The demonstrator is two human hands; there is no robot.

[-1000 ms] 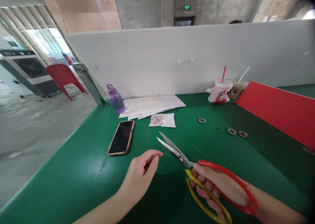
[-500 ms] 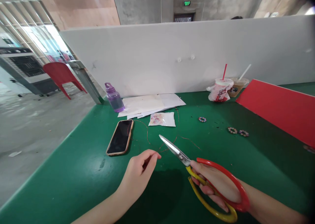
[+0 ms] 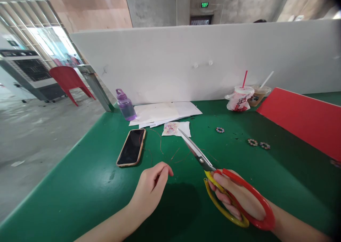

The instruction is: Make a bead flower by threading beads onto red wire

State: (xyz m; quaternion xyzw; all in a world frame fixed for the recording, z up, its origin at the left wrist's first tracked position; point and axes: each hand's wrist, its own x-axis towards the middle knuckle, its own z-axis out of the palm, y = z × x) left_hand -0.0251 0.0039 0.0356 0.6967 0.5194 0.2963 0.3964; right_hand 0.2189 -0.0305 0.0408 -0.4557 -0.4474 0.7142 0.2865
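My right hand (image 3: 226, 192) grips a large pair of scissors (image 3: 201, 160) with one red and one yellow handle. Its blades lie together and point up and left, the tip overlapping a small clear packet (image 3: 170, 128) of colourful beads in the view. My left hand (image 3: 153, 185) is closed in a pinch, with a thin brown string (image 3: 174, 154) running up from the fingertips. More of that string loops over the green table (image 3: 87, 178) and across a phone (image 3: 131, 148) left of my left hand.
White papers (image 3: 165, 111) and a purple water bottle (image 3: 125, 105) stand near the white partition (image 3: 160, 64). Several bead rings (image 3: 220, 130) lie at the right. Behind them are a bagged cup (image 3: 240, 98), another drink cup (image 3: 258, 95) and a slanted red board (image 3: 301, 117).
My right hand has moved the scissors slightly up and right, away from my left hand, and the handles have drawn closer together. My left hand stays almost where it was, still pinched.
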